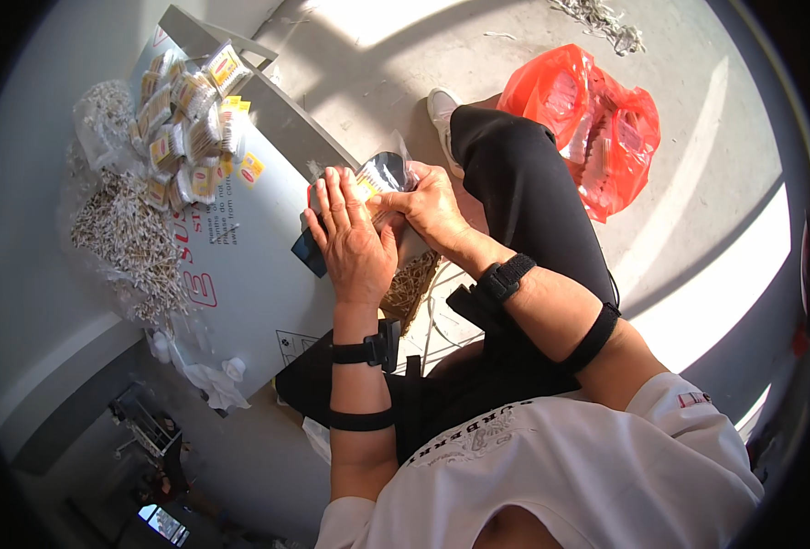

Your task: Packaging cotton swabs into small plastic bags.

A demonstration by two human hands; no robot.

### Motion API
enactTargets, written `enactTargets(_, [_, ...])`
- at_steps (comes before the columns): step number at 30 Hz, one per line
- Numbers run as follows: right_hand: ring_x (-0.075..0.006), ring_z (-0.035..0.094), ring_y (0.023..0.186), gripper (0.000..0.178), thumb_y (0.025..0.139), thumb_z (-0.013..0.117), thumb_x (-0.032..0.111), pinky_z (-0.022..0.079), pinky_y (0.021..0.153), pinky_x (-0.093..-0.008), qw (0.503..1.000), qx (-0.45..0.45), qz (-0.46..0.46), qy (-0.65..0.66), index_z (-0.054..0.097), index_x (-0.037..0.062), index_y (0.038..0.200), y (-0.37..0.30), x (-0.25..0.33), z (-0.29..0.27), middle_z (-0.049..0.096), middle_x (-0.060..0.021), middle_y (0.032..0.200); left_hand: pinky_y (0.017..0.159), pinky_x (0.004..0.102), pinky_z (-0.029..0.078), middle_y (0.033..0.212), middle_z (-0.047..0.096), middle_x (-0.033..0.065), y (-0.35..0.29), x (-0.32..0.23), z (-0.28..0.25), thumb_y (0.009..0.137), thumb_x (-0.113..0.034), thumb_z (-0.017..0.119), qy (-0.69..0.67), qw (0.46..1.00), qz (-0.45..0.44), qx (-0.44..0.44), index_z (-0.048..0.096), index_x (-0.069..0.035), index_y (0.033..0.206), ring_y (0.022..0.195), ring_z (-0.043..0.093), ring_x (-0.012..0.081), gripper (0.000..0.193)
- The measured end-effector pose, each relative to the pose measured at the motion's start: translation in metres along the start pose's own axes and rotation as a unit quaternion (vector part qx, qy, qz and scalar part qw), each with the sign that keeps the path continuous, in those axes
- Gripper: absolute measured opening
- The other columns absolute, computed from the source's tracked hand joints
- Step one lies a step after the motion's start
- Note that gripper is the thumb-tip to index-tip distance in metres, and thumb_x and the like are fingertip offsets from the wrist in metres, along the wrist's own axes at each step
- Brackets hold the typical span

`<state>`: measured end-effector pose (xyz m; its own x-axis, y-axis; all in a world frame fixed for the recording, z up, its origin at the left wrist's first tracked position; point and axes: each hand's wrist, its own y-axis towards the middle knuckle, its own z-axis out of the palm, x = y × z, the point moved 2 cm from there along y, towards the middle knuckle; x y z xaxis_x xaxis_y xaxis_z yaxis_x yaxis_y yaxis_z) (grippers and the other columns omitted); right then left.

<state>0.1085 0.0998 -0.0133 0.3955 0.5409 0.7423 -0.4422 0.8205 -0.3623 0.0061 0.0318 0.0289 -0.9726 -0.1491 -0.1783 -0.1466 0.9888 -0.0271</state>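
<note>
Packet (384,171) with yellow label (366,188) pinched by right fingers (394,201), left fingers (335,197) slightly spread

Two hands (357,249) (432,209), one red bag (535,84), one white shoe (442,112)

place: is looking like a packing workshop
plain grey floor (689,137): is lying sunlit, far right
worktop (272,270): is bearing piled packets (202,134) and loose swabs (123,240), left
</note>
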Motion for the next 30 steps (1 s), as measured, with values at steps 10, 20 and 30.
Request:
enactTargets(10, [-0.0043, 0.038, 0.054, 0.027, 0.091, 0.069, 0.027, 0.031, 0.049, -0.0218, 0.994, -0.044, 0.058, 0.085, 0.065, 0.0053, 0.076, -0.004, -0.004, -0.013, 0.052, 0.0049, 0.064, 0.118, 0.0560, 0.007, 0.159, 0.019, 0.0213, -0.001, 0.001, 0.003, 0.091, -0.043, 0.058, -0.011, 1.000, 0.007, -0.014, 0.017, 0.000, 0.153, 0.148, 0.016, 0.0364, 0.085])
enactTargets(20, [-0.0055, 0.055, 0.065, 0.022, 0.092, 0.068, 0.025, 0.044, 0.059, -0.0224, 0.990, -0.027, 0.051, 0.126, 0.066, 0.0046, 0.084, 0.011, -0.005, -0.002, 0.066, 0.0002, 0.078, 0.120, 0.0465, 0.011, 0.159, 0.013, 0.0254, -0.003, 0.006, 0.002, 0.102, -0.038, 0.039, -0.317, 0.929, -0.046, -0.183, 0.011, 0.004, 0.152, 0.148, 0.012, 0.0371, 0.071])
enactTargets(30, [-0.0049, 0.057, 0.070, 0.023, 0.095, 0.065, 0.024, 0.048, 0.064, -0.0228, 0.998, -0.025, 0.025, 0.053, 0.067, 0.0017, 0.088, 0.017, -0.011, 0.001, 0.067, 0.0007, 0.081, 0.120, 0.0442, 0.016, 0.155, 0.017, 0.0298, 0.007, -0.006, 0.009, 0.104, -0.038, 0.036, -0.617, 0.696, -0.151, -0.336, 0.016, 0.010, 0.148, 0.146, 0.021, 0.0341, 0.068])
